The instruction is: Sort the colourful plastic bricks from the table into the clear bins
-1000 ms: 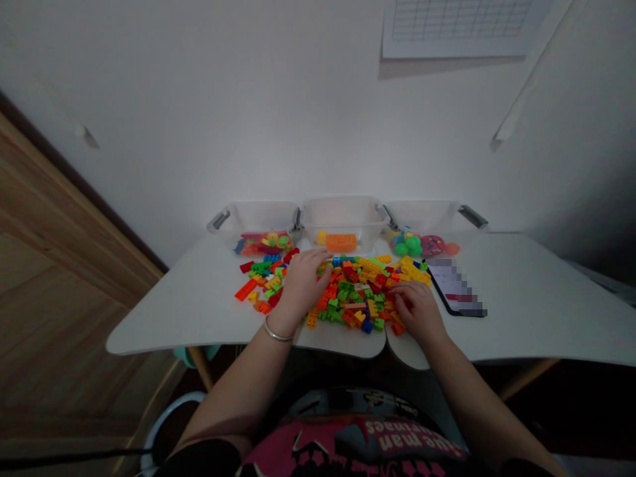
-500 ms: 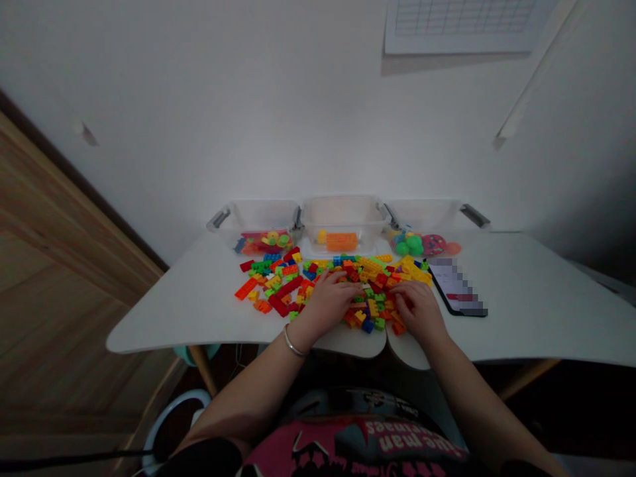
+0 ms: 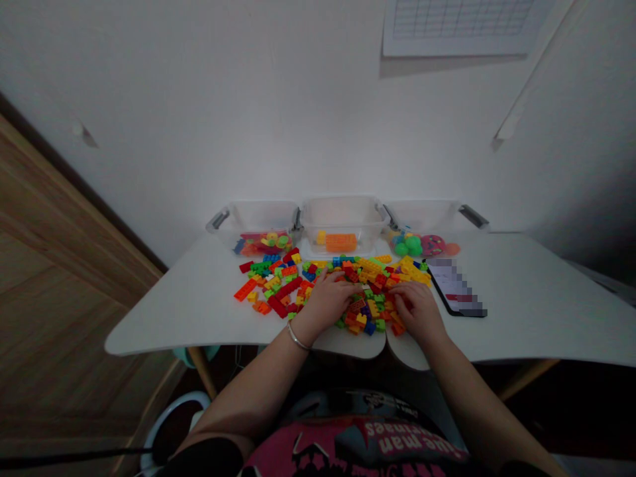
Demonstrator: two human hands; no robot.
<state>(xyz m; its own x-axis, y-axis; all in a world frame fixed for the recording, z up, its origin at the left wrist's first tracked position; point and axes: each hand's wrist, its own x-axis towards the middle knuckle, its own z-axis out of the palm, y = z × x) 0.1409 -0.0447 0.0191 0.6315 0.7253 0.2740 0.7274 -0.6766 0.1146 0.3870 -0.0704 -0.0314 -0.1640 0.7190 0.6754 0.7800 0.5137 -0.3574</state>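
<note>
At the bottom of the frame is a shirt [image 3: 318,440] with pink on it and pale letters; I can read "man", but the rest is hard to make out. Above it, a bangle [image 3: 297,337] goes around the left wrist. The left hand [image 3: 328,301] is in the middle, palm down on the blocks [image 3: 370,270], with its fingers a little bent. The right hand [image 3: 420,308] is at the right end of the pile, fingers curled in. I cannot tell if either hand has hold of a block. The blocks lie in a heap on the white table [image 3: 527,298], in the middle of the frame. Right of them is a phone [image 3: 450,278]; its screen is too blurry to read. Behind are three clear tubs [image 3: 342,211] with toys in them. At the upper right, a paper [image 3: 460,26] with a grid hangs on the wall [image 3: 248,99]; I see no words I can read there.
</note>
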